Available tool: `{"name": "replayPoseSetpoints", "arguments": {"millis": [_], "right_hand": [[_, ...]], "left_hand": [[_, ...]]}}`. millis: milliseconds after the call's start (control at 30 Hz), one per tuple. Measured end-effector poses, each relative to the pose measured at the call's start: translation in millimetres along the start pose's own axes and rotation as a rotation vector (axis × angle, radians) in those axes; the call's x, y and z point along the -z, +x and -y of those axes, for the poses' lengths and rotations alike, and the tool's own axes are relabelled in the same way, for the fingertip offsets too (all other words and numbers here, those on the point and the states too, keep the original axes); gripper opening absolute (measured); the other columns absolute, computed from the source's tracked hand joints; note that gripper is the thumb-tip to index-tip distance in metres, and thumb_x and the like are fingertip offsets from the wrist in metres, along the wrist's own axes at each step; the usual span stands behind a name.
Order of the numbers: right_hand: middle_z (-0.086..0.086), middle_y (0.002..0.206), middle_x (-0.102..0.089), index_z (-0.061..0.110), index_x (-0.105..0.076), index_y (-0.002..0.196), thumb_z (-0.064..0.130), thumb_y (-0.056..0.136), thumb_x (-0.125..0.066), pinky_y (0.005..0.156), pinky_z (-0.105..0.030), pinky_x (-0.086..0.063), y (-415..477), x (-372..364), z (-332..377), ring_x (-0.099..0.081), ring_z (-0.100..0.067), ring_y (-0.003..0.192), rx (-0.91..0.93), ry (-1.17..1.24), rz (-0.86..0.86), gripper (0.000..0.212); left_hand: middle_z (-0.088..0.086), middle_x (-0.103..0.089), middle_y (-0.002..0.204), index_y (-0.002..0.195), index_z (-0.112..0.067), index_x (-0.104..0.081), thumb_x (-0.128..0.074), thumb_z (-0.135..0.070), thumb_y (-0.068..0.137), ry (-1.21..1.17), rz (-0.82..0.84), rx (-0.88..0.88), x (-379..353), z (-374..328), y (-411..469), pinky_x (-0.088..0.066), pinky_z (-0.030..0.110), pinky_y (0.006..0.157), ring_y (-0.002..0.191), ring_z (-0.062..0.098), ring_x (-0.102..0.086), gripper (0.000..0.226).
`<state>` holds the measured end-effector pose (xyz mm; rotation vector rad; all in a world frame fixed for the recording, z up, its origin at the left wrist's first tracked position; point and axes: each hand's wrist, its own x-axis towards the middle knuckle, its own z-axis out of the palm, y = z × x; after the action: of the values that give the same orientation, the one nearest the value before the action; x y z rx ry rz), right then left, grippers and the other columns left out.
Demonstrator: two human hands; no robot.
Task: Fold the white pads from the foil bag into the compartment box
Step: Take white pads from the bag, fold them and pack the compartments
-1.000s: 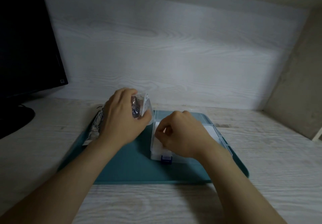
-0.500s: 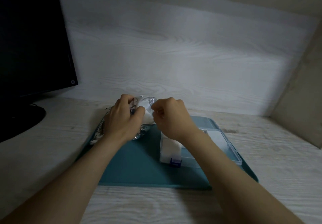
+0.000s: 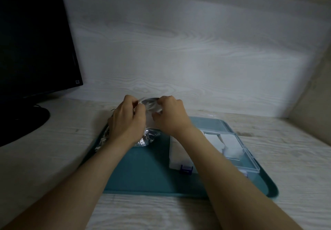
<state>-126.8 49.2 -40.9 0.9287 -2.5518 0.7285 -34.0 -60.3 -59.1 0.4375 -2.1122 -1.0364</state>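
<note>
Right, both your hands are up at the mouth of the foil bag [image 3: 148, 136], which stands at the far left of the teal tray [image 3: 143, 176]. Your left hand [image 3: 125, 122] wraps the bag's left edge, fingers curled and clamped on it. I read that as the anchor, holding the bag upright and the opening steady. Your right hand [image 3: 170, 117] meets it from the right, thumb and fingertips pinched on the opposite lip, so the two hands spread the mouth between them. Something pale shows between your hands; whether it's a pad or the bag's clear face, I cannot tell. The crumpled foil base rests on the tray below your left wrist, so the tray takes the weight.

Over on the right of the tray sits the compartment box [image 3: 241, 165], clear-walled, with its blue latch [image 3: 186, 169] facing near. White pads [image 3: 232, 151] already lie in its compartments, so you're part way through by my reckoning. With the box just beside the bag, each pad has a short trip. The step in hand looks like fetching out the next pad. Go gently, because that foil crinkles and a pad could snag on the lip. The dark monitor [image 3: 35, 41] stands far left, off the tray.
</note>
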Motion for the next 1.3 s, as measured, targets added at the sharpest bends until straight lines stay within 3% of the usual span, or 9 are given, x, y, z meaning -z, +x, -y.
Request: {"name": "replayPoseSetpoints", "arguments": {"millis": [133, 267, 433, 600, 767, 833, 1000, 1167, 1300], "right_hand": [[-0.013, 0.101, -0.07, 0.006, -0.066, 0.106, 0.007, 0.086, -0.062, 0.07, -0.034, -0.036, -3.0, -3.6, 1.2, -0.062, -0.038, 0.094, -0.013, 0.029, -0.03, 0.021], [-0.012, 0.083, -0.07, 0.009, -0.073, 0.09, 0.011, 0.088, -0.071, 0.066, -0.033, -0.045, -5.2, -2.9, 4.4, -0.062, -0.036, 0.086, -0.031, 0.013, -0.027, 0.003], [-0.011, 0.08, -0.07, 0.017, -0.072, 0.074, 0.004, 0.082, -0.06, 0.057, -0.027, -0.035, -7.7, 1.3, 6.6, -0.056, -0.031, 0.074, -0.058, -0.026, -0.051, 0.02], [-0.013, 0.093, -0.068, 0.011, -0.069, 0.098, 0.016, 0.087, -0.059, 0.063, -0.032, -0.036, -10.4, -0.9, 9.3, -0.057, -0.039, 0.082, -0.04, -0.029, -0.055, 0.016], [-0.017, 0.107, -0.064, 0.012, -0.064, 0.125, 0.017, 0.095, -0.06, 0.073, -0.038, -0.044, -14.5, 9.6, 13.2, -0.059, -0.041, 0.098, -0.025, -0.067, -0.047, 0.03], [-0.014, 0.102, -0.06, 0.014, -0.067, 0.118, 0.017, 0.094, -0.064, 0.071, -0.036, -0.046, -15.7, 11.3, 12.4, -0.062, -0.039, 0.094, -0.034, -0.127, -0.042, 0.024], [-0.006, 0.088, -0.042, 0.011, -0.064, 0.111, 0.014, 0.095, -0.062, 0.068, -0.036, -0.04, -18.2, 9.6, 15.9, -0.045, -0.033, 0.078, -0.016, -0.231, -0.038, 0.017], [-0.007, 0.078, -0.047, 0.011, -0.062, 0.087, 0.012, 0.09, -0.057, 0.06, -0.033, -0.036, -15.1, 6.3, 14.9, -0.054, -0.037, 0.075, -0.029, -0.196, -0.052, 0.006], [-0.007, 0.078, -0.043, 0.016, -0.042, 0.065, 0.025, 0.09, -0.063, 0.066, -0.033, -0.032, -12.5, 5.5, 12.4, -0.052, -0.033, 0.078, -0.001, -0.044, -0.016, 0.034]], "left_hand": [[0.001, -0.062, 0.083, 0.086, -0.02, -0.048, -0.03, -0.044, 0.084, -0.035, -0.009, 0.045, 1.1, 0.9, 3.3, -0.047, 0.049, 0.087, 0.092, 0.034, -0.055, 0.031], [0.002, -0.057, 0.079, 0.078, -0.02, -0.042, -0.03, -0.041, 0.083, -0.056, -0.017, 0.04, 3.7, 0.5, 3.9, -0.037, 0.043, 0.076, 0.087, 0.034, -0.049, 0.025], [-0.003, -0.059, 0.077, 0.08, -0.021, -0.045, -0.03, -0.043, 0.083, -0.043, -0.023, 0.021, 2.2, 0.2, 3.0, -0.044, 0.046, 0.082, 0.09, 0.035, -0.051, 0.027], [-0.001, -0.061, 0.077, 0.083, -0.018, -0.05, -0.032, -0.041, 0.083, -0.061, -0.036, -0.015, -0.2, 2.1, 4.6, -0.041, 0.042, 0.076, 0.087, 0.033, -0.053, 0.03], [-0.002, -0.054, 0.071, 0.073, -0.021, -0.042, -0.032, -0.037, 0.084, -0.094, -0.028, -0.031, 2.0, 1.2, 3.3, -0.031, 0.034, 0.061, 0.07, 0.012, -0.048, 0.022], [-0.001, -0.056, 0.073, 0.075, -0.019, -0.045, -0.032, -0.037, 0.084, -0.082, -0.031, -0.035, 2.3, 2.0, 3.1, -0.031, 0.024, 0.058, 0.071, 0.01, -0.048, 0.023], [0.001, -0.059, 0.076, 0.078, -0.018, -0.048, -0.032, -0.037, 0.084, -0.079, -0.044, -0.036, 0.9, 3.9, 5.1, -0.03, 0.033, 0.062, 0.074, 0.013, -0.048, 0.026], [0.002, -0.059, 0.075, 0.082, -0.014, -0.051, -0.033, -0.037, 0.085, -0.079, -0.052, -0.06, 1.0, 3.7, 4.0, -0.032, 0.037, 0.063, 0.074, 0.011, -0.051, 0.029], [0.002, -0.062, 0.077, 0.085, -0.015, -0.053, -0.034, -0.038, 0.086, -0.059, -0.08, -0.069, 0.2, 2.5, 4.1, -0.04, 0.04, 0.07, 0.079, 0.026, -0.055, 0.029]]}}
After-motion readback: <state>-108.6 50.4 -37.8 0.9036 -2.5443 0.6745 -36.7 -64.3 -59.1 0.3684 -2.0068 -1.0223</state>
